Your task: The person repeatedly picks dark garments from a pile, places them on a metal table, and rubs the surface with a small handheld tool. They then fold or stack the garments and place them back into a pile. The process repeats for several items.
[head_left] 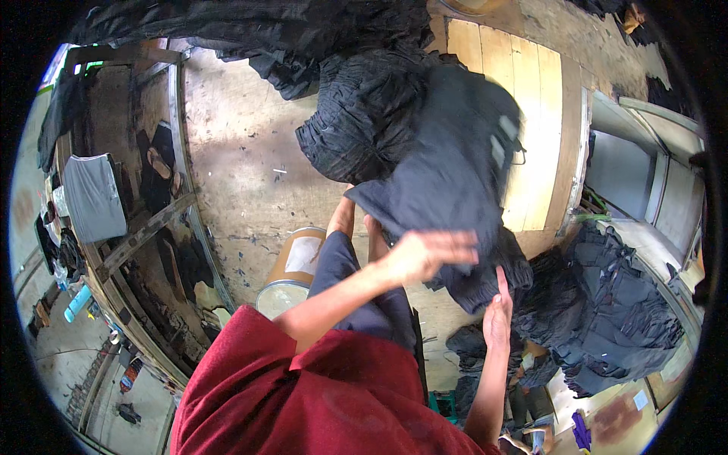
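A black cloth garment (455,144) is spread in front of me, with a gathered end toward me and two pale grey patches at its far right. Part of it is smeared by motion. My left hand (428,256) is over its near part, with the fingers stretched out and pointing right. My right hand (497,318) is upright at the gathered near edge, its fingers extended along the cloth. Neither hand is closed around the garment. Beyond it lies a pile of crinkled black garments (364,114), which the garment partly covers.
A pale slatted wooden board (535,121) lies at the right. Heaped dark garments (607,303) fill the lower right. A tan drum (302,254) with a pale lid is by my leg. A wooden frame (144,235) with a grey cloth (95,197) over it stands at the left.
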The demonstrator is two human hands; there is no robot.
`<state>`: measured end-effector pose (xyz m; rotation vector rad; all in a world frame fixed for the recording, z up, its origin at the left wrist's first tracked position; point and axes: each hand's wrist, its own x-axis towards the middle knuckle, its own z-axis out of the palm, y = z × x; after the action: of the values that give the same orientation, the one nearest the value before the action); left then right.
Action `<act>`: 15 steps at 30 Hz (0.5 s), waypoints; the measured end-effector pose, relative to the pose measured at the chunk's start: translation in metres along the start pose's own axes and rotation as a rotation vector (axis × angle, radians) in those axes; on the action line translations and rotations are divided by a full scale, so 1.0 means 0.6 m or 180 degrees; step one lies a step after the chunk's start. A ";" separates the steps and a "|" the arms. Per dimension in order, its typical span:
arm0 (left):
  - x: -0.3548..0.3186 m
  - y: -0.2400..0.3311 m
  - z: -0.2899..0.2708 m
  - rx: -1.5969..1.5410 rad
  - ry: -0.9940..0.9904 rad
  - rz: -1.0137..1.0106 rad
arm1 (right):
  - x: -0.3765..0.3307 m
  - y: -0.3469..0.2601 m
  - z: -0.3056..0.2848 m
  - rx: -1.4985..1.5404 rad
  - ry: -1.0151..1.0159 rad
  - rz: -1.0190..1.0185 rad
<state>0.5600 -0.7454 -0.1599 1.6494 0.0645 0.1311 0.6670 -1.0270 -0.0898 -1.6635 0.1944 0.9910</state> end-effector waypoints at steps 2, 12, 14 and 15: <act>-0.024 0.032 0.048 -0.0508 -0.1109 -0.0151 | 0.010 0.007 0.027 0.0466 0.0014 0.0098; -0.139 -0.391 -0.123 -0.0059 0.4274 -0.2461 | -0.113 0.011 -0.048 0.0455 0.2501 0.0645; -0.167 -0.468 -0.210 -0.0658 0.4938 -0.2940 | -0.147 0.016 -0.071 0.0029 0.2439 0.0510; -0.173 -0.495 -0.241 -0.1403 0.5304 -0.2593 | -0.159 0.021 -0.083 -0.0305 0.2384 0.0429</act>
<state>0.4499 -0.5901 -0.4493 0.5867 1.7743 0.7793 0.6241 -1.1084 -0.0330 -2.0699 0.7706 0.4315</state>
